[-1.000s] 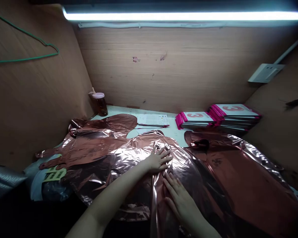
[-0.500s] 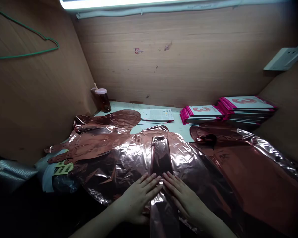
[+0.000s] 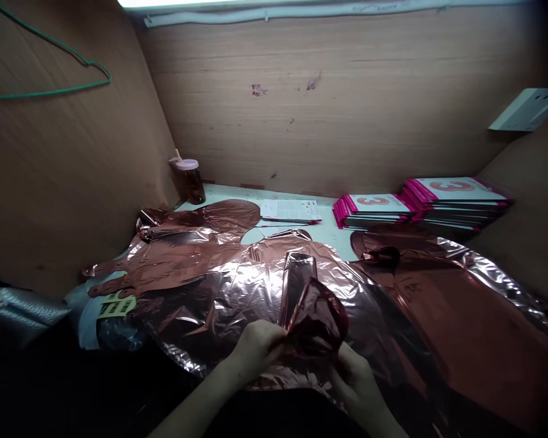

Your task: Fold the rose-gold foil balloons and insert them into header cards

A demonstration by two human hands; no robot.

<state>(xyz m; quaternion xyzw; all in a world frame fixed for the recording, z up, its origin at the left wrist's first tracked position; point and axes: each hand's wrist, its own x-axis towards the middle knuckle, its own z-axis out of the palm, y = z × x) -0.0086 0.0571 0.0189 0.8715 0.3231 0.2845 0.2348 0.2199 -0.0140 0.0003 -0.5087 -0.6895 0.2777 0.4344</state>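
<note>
Folded foil [image 3: 320, 316]: glossy, wrinkled, coppery strip
Left hand [image 3: 261, 345]: curled, pinching one edge
Right hand [image 3: 354, 370]: curled, gripping the opposite edge

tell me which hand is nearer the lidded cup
Left. The left hand is in front of the lidded cup and to its right; the right hand is farther right, across the folded foil.

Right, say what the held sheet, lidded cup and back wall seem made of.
Held sheet: probably metallized plastic film, shiny, with sharp glints and creases. Lidded cup: smooth plastic or glass, apparently translucent, dark brown within. Back wall: matt wood or woodgrain laminate, showing streaks.
</note>
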